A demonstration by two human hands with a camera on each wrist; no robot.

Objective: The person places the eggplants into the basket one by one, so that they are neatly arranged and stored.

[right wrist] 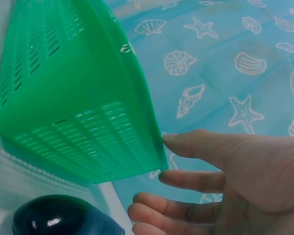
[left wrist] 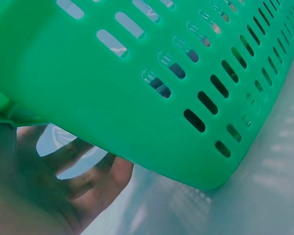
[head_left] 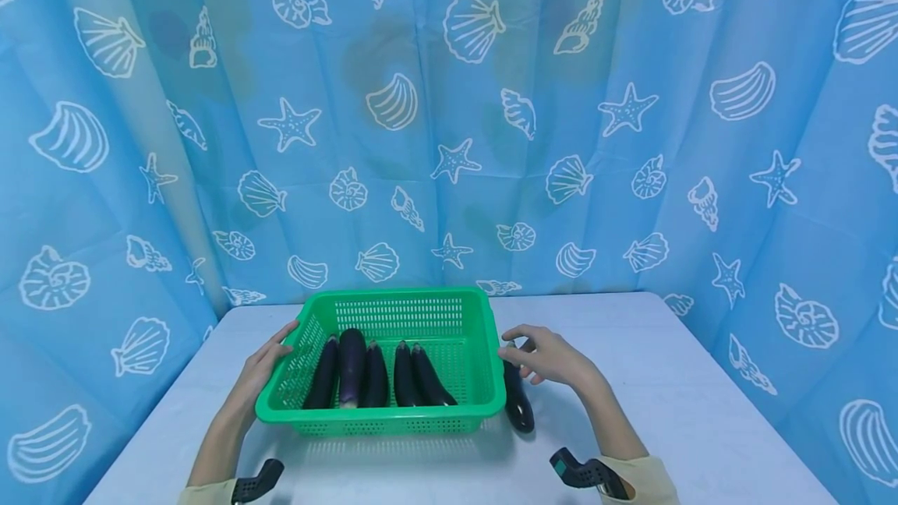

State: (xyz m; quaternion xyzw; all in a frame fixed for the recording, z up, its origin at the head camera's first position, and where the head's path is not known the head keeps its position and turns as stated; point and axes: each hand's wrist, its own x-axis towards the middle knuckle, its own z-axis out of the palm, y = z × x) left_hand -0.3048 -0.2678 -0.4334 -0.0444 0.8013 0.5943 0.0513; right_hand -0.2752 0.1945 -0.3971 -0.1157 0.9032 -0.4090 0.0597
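A green plastic basket [head_left: 379, 414] with slotted walls stands on the table. Several dark purple eggplants [head_left: 374, 376] lie side by side in it, toward its left and middle. My left hand [head_left: 261, 372] is at the basket's left end, its spread fingers [left wrist: 95, 181] reaching up to the outer wall below the rim. At the right end is my right hand [head_left: 550, 353], thumb tip right at the rim and the other fingers loosely bent with nothing gripped. One more eggplant [head_left: 519, 407] lies on the table beside the basket, partly beneath my right hand.
The table [head_left: 666, 396] has a white cover. Behind it and along both sides hangs a blue curtain [head_left: 449, 115] printed with white shells and starfish. Each wrist wears a black camera mount [head_left: 582, 470].
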